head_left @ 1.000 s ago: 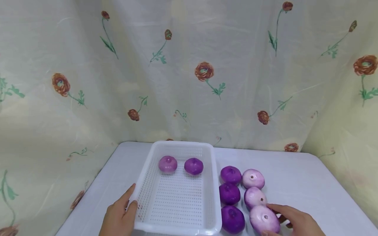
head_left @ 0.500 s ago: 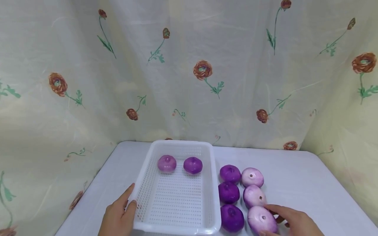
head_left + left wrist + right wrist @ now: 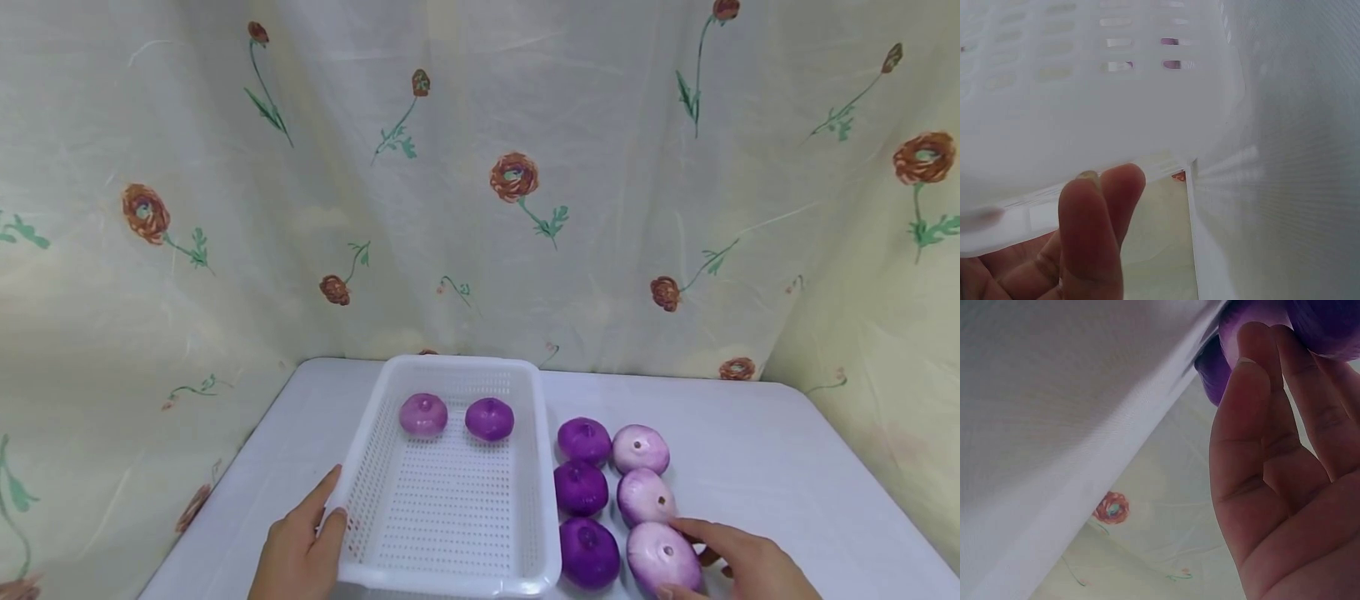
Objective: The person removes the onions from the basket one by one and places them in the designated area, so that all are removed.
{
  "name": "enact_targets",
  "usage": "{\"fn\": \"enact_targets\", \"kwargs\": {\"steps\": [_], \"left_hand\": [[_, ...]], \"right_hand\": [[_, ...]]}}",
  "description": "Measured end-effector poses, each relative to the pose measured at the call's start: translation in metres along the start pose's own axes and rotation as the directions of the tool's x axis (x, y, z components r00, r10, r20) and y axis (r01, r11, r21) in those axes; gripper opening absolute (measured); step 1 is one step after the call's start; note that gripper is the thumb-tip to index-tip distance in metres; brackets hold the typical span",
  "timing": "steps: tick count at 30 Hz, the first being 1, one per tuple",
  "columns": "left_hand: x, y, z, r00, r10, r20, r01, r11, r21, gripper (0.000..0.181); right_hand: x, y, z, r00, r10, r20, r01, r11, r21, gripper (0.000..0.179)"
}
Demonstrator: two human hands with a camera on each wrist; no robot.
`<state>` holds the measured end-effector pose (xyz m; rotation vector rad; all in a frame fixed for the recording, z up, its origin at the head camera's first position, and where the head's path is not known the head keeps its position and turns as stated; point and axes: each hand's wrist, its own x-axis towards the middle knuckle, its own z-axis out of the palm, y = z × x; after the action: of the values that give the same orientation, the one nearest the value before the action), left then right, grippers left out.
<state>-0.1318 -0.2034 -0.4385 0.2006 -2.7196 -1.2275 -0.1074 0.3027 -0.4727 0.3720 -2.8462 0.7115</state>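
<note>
My left hand [image 3: 303, 542] holds the near left rim of a white perforated plastic basket [image 3: 442, 585], thumb over the edge and fingers outside. Two purple onions [image 3: 423, 415] sit at the basket's far end. My right hand [image 3: 750, 557] curls round the right side of a pale onion [image 3: 660, 557], the nearest of its row, which has a small dark spot on its upward face. In the right wrist view, thumb and fingertips [image 3: 1257, 340] meet the purple skins, and the exact contact is partly hidden.
Three dark purple onions [image 3: 587, 552] line the basket's right side. Two more pale onions [image 3: 647, 498] extend behind the held one. All stand on a white-covered table [image 3: 750, 450], with a floral curtain [image 3: 585, 275] behind and on both sides.
The head view has shifted slightly. The pale onion at my right hand has edged a little to the left, with the hand still on it. My left hand stays on the basket rim.
</note>
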Motion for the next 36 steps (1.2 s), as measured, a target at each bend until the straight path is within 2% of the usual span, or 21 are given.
{"fn": "enact_targets", "kwargs": {"steps": [4,11,25,30,33,36], "left_hand": [[0.0006,0.0005,-0.0003,1.0,-0.001,0.005,0.001,1.0,0.0,0.055],[0.0024,0.0002,-0.0002,1.0,-0.003,0.008,0.003,1.0,-0.002,0.055],[0.0022,0.0005,-0.0005,1.0,0.004,0.011,-0.004,1.0,0.002,0.055],[0.0018,0.0012,-0.0005,1.0,-0.006,0.012,0.006,1.0,0.011,0.056],[0.0019,0.0009,-0.0001,1.0,-0.016,0.017,0.015,1.0,0.018,0.056],[0.0018,0.0004,0.0001,0.999,-0.023,0.021,0.023,0.999,0.022,0.057]], "right_hand": [[-0.0003,-0.0006,0.0002,1.0,0.008,0.0,-0.008,1.0,0.004,0.068],[0.0013,-0.005,-0.0022,0.995,0.088,0.054,-0.087,0.996,-0.01,0.072],[0.0024,0.0005,-0.0004,1.0,0.024,0.006,-0.024,0.999,-0.023,0.072],[0.0027,-0.0003,-0.0007,0.999,0.047,0.008,-0.047,0.999,-0.025,0.073],[0.0025,-0.0019,-0.001,0.999,0.033,-0.021,-0.034,0.999,-0.027,0.072],[0.0014,-0.0026,-0.0004,0.997,-0.018,-0.075,0.015,0.999,-0.045,0.071]]}}
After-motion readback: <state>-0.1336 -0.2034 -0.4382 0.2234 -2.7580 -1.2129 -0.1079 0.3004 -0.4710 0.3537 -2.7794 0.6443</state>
